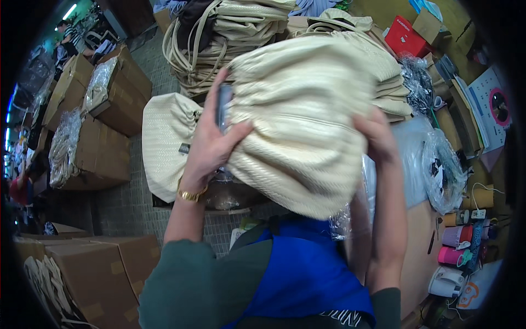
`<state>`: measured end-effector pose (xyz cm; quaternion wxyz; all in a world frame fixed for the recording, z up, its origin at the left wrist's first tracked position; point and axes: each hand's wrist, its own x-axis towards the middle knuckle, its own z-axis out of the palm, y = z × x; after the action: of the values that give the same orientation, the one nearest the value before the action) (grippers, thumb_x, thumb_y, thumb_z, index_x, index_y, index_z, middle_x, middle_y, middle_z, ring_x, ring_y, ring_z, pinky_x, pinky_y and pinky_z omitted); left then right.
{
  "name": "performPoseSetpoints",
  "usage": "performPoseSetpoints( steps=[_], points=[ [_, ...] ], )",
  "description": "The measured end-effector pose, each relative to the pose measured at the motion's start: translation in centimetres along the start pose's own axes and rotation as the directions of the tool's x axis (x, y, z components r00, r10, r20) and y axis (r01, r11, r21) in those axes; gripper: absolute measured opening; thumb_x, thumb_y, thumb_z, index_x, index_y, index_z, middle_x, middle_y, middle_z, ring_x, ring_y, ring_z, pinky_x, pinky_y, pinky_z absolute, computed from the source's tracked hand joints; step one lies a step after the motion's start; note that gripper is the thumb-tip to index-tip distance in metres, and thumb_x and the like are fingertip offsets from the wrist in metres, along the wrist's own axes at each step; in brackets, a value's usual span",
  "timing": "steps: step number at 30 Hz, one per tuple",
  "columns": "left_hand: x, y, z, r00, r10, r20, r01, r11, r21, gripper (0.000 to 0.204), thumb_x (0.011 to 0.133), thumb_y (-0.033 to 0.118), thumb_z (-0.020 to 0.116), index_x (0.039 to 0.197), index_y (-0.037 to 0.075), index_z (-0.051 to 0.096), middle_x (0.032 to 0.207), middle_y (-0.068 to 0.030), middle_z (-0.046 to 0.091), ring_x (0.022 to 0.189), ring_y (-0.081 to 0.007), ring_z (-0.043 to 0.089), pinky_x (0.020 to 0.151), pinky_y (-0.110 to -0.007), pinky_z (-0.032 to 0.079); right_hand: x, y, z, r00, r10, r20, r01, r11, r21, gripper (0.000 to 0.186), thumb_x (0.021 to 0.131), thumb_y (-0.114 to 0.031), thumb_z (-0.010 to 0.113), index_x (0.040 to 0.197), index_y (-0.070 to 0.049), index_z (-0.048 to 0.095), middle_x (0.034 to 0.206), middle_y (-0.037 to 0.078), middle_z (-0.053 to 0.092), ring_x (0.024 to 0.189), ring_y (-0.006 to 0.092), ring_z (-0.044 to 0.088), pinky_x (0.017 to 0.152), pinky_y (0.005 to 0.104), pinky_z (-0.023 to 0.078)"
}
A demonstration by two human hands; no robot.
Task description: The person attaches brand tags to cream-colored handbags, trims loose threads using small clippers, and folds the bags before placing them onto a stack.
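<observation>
A cream woven drawstring bag (296,142) fills the middle of the view, held up in both hands. My left hand (216,137) is closed on its gathered left edge, thumb over the fabric, with a small grey-blue item (223,100) under the fingers that I cannot make out. My right hand (375,131) grips the bag's right side, fingertips partly hidden by it. A second cream bag (164,145) with a dark label lies behind my left hand. Clear plastic (345,219) hangs below the bag by my right forearm.
Piles of cream bags and straps (235,24) rise behind. Cardboard boxes (104,156) line the left, where other people (71,33) appear far back. At right are plastic bags (444,170), a red box (402,35), tape rolls, cups and a white appliance (444,281) on the table.
</observation>
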<state>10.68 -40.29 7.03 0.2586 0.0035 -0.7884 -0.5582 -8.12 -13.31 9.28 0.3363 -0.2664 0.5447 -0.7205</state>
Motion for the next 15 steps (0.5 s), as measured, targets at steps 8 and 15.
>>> performPoseSetpoints(
  steps=[8,15],
  points=[
    [-3.5,-6.3,-1.1,0.955,-0.246,-0.166,0.295,0.85,0.436,0.081,0.091,0.023,0.066,0.154,-0.001,0.02,0.152,-0.0247,0.034,0.139,-0.0348,0.037,0.116,-0.037,0.026,7.6,12.0,8.8,0.962,-0.272,-0.005,0.033,0.134,-0.99,0.082,0.086,-0.052,0.064,0.151,-0.013,0.031,0.158,0.027,0.015,0.146,0.0487,0.012,0.114,0.0642,0.015],
    [-2.9,-9.4,-12.4,0.943,-0.259,-0.207,0.225,0.045,0.973,0.067,0.092,0.041,0.06,0.15,0.016,0.04,0.162,-0.0113,0.022,0.148,-0.0421,0.016,0.107,-0.07,0.023,9.2,13.8,12.6,0.975,-0.017,0.221,0.221,0.024,-0.975,0.105,0.066,-0.081,0.062,0.153,-0.03,0.032,0.163,0.019,0.01,0.147,0.0503,-0.002,0.104,0.0807,0.0]
  ],
)
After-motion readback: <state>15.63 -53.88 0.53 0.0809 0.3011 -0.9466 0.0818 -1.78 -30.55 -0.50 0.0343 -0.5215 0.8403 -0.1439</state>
